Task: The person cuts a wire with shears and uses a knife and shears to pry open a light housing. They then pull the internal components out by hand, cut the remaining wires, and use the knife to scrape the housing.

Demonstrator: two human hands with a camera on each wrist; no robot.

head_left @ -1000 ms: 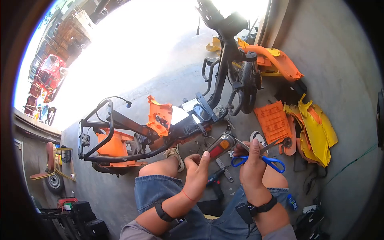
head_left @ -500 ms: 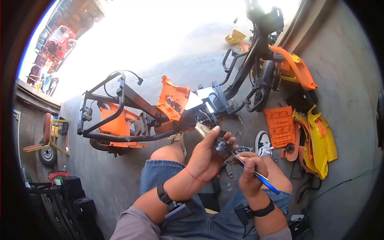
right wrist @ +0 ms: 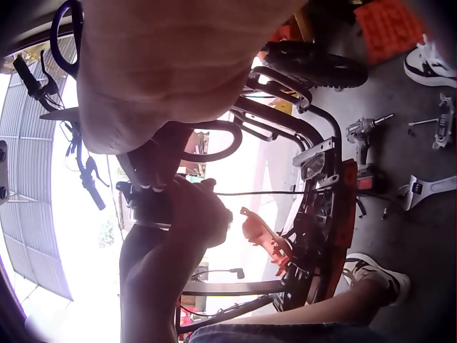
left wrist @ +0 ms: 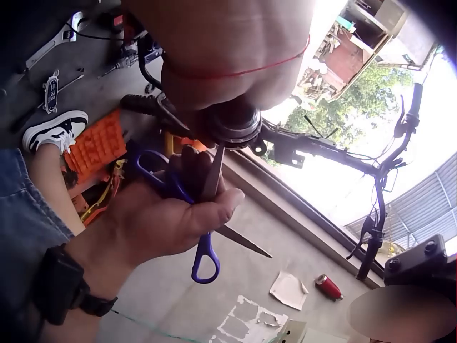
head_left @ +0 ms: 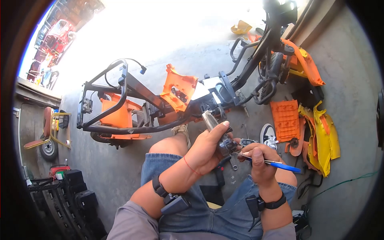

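Got my left hand [head_left: 205, 151] curled round a tail light [head_left: 209, 121], right hand [head_left: 261, 165] gripping blue-handled scissors [head_left: 287, 167], blade at its base.

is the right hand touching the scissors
Touching. The left wrist view shows the right hand gripping the scissors, its thumb lying across them and a blade sticking out on either side.
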